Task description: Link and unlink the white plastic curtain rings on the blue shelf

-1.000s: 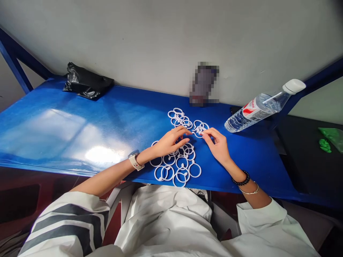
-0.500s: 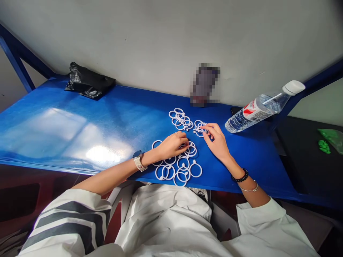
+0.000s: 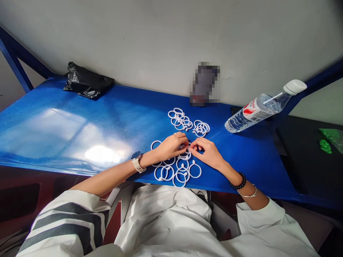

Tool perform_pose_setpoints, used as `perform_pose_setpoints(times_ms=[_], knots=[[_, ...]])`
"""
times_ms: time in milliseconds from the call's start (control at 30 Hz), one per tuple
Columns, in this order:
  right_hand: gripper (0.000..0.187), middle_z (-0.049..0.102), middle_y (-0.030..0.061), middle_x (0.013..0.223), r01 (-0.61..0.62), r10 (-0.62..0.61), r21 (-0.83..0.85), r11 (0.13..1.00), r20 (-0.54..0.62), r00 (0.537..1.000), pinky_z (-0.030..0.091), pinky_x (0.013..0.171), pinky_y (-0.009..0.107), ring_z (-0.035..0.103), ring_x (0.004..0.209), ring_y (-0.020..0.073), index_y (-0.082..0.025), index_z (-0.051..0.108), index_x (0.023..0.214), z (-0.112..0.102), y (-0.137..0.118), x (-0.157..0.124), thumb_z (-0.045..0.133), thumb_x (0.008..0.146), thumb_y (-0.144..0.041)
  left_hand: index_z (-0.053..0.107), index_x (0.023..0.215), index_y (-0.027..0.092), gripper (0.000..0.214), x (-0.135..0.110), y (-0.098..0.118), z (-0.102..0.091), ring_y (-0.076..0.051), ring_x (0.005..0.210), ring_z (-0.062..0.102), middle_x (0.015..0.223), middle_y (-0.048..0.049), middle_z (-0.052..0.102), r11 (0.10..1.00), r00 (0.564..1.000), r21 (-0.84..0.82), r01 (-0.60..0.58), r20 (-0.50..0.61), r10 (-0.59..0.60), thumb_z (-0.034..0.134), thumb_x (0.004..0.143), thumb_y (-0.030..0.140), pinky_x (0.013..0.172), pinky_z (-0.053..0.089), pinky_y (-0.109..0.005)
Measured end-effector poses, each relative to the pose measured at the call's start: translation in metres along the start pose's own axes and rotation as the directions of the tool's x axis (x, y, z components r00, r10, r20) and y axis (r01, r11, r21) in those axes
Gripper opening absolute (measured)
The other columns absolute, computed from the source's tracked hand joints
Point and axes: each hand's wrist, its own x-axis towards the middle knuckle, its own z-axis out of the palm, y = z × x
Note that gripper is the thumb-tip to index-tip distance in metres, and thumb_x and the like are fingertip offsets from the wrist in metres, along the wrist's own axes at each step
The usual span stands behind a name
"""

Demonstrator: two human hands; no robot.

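Note:
My left hand [image 3: 173, 146] is closed in a pinch on a white curtain ring [image 3: 190, 152], which its fingers partly cover. Fingertips of my right hand [image 3: 207, 152] meet those of the left and pinch at the same ring; the exact contact is too small to see. Around and below the hands lie several loose white curtain rings [image 3: 200, 171], each with a small knob-like eyelet, some overlapping. Beyond the hands are two clusters of similar rings, one on the left [image 3: 179, 121] and a smaller one on the right [image 3: 201, 129].
The blue tabletop [image 3: 128, 117] carries a black plastic bag [image 3: 88, 81] at the back left. A water bottle [image 3: 252, 110] stands to the right. Against the wall leans a blurred-out dark object [image 3: 204, 84]. A black surface at far right bears a green item [image 3: 325, 146].
My right hand has left the smaller far cluster of rings and come nearer and leftward, to the left fingertips. My left hand has stayed nearly in place.

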Motion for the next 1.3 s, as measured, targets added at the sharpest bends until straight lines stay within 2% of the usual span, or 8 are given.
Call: perform_pose_setpoints(times_ms=[300,400,500,567,667,733,867,1300], knots=[[0.013,0.059,0.0000,0.068,-0.010,0.012,-0.031,0.999,0.054,0.998,0.041,0.062,0.027,0.055,0.069,0.0160,-0.021,0.057,0.073,0.004,-0.001,-0.001,0.060,0.085,-0.016,0.064,0.087,0.013,0.034,-0.001,0.000,0.004,-0.021,0.084,0.055,0.091,-0.0091,0.059,0.990,0.996,0.111,-0.090,0.012,0.089,0.043,0.102,0.036,0.074,0.045,-0.032],[0.011,0.061,0.0016,0.072,-0.032,0.032,0.045,0.998,-0.016,0.999,0.044,0.064,0.028,0.055,0.069,0.0163,-0.021,0.059,0.076,0.003,-0.001,-0.001,0.058,0.086,-0.019,0.064,0.088,0.014,0.033,0.000,0.001,0.001,-0.020,0.086,0.056,0.092,-0.0091,0.060,0.996,0.996,0.026,-0.090,-0.015,0.090,0.044,0.102,0.036,0.076,0.046,-0.032],[0.015,0.064,0.0025,0.077,-0.148,0.163,0.225,0.963,-0.048,0.985,0.044,0.063,0.029,0.055,0.067,0.0155,-0.021,0.063,0.080,0.001,-0.001,0.002,0.061,0.089,-0.033,0.063,0.085,0.015,0.030,0.002,0.002,-0.002,-0.018,0.084,0.056,0.089,-0.0072,0.061,0.980,0.995,-0.192,-0.044,-0.095,0.026,0.048,0.099,0.036,0.075,0.046,-0.030],[0.026,0.065,0.0022,0.076,-0.252,0.245,0.421,0.871,0.070,0.967,0.043,0.060,0.028,0.053,0.064,0.0142,-0.020,0.065,0.083,-0.001,-0.002,0.003,0.064,0.088,-0.046,0.063,0.083,0.014,0.030,0.004,0.004,-0.005,-0.014,0.076,0.055,0.084,-0.0053,0.062,0.904,0.994,-0.425,0.046,-0.071,-0.084,0.054,0.096,0.040,0.069,0.044,-0.027],[0.041,0.058,-0.0013,0.064,-0.389,0.227,0.681,0.620,0.319,0.920,0.032,0.050,0.024,0.043,0.054,0.0097,-0.018,0.063,0.079,-0.004,-0.003,0.004,0.066,0.085,-0.059,0.061,0.086,0.013,0.040,0.005,0.009,-0.010,-0.008,0.059,0.047,0.077,-0.0025,0.062,0.642,0.974,-0.734,0.220,0.126,-0.189,0.063,0.089,0.053,0.055,0.036,-0.023],[0.046,0.051,-0.0041,0.059,-0.421,0.176,0.790,0.446,0.384,0.906,0.023,0.047,0.023,0.034,0.049,0.0067,-0.018,0.059,0.073,-0.004,-0.003,0.004,0.072,0.080,-0.061,0.059,0.086,0.013,0.046,0.005,0.015,-0.014,-0.006,0.052,0.039,0.067,0.0007,0.058,0.495,0.962,-0.825,0.273,0.221,-0.161,0.067,0.084,0.059,0.051,0.029,-0.021],[0.047,0.047,-0.0061,0.058,-0.406,0.056,0.889,0.212,0.404,0.913,0.021,0.047,0.023,0.031,0.047,0.0045,-0.017,0.055,0.067,0.000,-0.002,-0.001,0.082,0.074,-0.055,0.057,0.079,0.013,0.049,0.003,0.026,-0.021,-0.006,0.051,0.037,0.056,0.0048,0.049,0.378,0.971,-0.894,0.238,0.234,-0.059,0.070,0.082,0.060,0.049,0.025,-0.020],[0.048,0.032,-0.0085,0.043,-0.374,-0.131,0.924,0.076,0.381,0.915,0.023,0.049,0.026,0.025,0.041,0.0058,-0.020,0.049,0.059,0.008,-0.014,-0.007,0.079,0.077,-0.053,0.055,0.077,0.014,0.047,0.001,0.038,-0.016,-0.003,0.042,0.023,0.050,0.0090,0.038,0.063,0.964,-0.965,0.254,0.258,0.065,0.077,0.078,0.056,0.042,0.018,-0.019]])
